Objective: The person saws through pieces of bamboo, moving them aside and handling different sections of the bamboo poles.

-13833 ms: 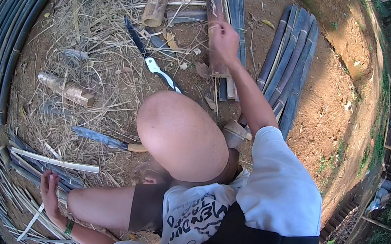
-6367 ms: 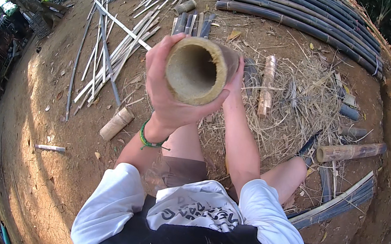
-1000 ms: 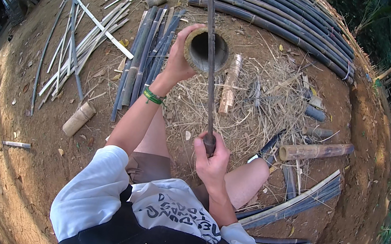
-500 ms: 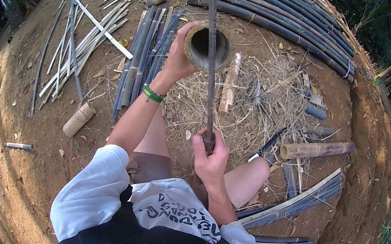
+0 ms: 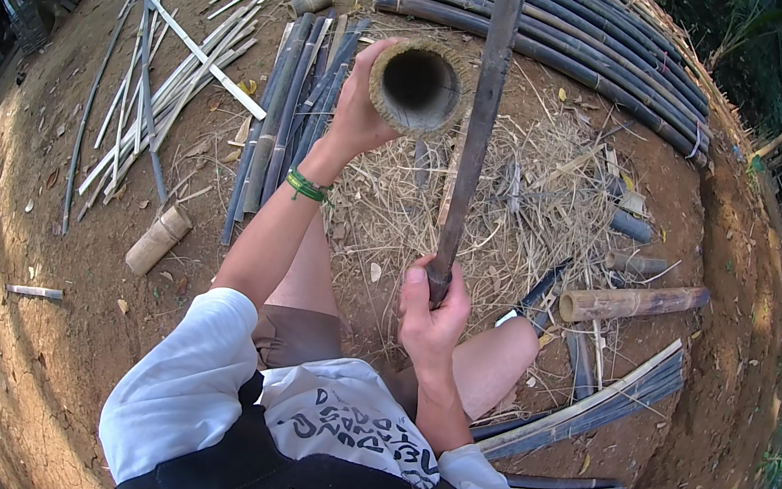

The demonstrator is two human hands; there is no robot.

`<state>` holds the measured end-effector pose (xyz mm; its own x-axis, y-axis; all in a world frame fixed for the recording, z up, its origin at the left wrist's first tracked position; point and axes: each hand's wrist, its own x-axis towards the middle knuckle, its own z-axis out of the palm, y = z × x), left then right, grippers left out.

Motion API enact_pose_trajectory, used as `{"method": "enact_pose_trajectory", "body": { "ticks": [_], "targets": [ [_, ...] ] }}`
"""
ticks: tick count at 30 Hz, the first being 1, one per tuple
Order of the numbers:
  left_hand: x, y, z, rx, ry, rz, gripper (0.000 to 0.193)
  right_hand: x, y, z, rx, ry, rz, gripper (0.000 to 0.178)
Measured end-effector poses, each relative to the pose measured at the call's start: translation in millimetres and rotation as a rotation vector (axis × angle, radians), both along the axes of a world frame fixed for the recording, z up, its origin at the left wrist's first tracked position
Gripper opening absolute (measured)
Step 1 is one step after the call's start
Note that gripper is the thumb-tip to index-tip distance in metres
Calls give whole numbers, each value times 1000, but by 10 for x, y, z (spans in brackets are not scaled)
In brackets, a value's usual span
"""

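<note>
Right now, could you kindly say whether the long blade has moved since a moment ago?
Yes, rightward: the blade in the right hand no longer crosses the bamboo tube and is nearer the brown bamboo section at right.

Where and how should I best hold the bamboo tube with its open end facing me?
Probably grip the bamboo tube by its outer wall, coming from the left, as the left hand does: the round side suits a wrapped palm. Staying below the open end seems safer, with the long blade in the right hand just right of it.
</note>
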<state>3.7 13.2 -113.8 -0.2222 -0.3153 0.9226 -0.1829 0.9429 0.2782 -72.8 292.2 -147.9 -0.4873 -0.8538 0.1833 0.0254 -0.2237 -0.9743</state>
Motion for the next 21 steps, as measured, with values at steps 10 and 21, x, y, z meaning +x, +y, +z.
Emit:
{"method": "enact_pose_trajectory", "body": {
  "ticks": [10, 21],
  "targets": [
    [-186, 133, -204, 62, 62, -96, 103, -237, -845, 428, -189, 23, -227, 39],
    [-41, 405, -100, 87, -46, -148, 107, -620, -1280, 631, -339, 184, -336, 32]
  ]
}}
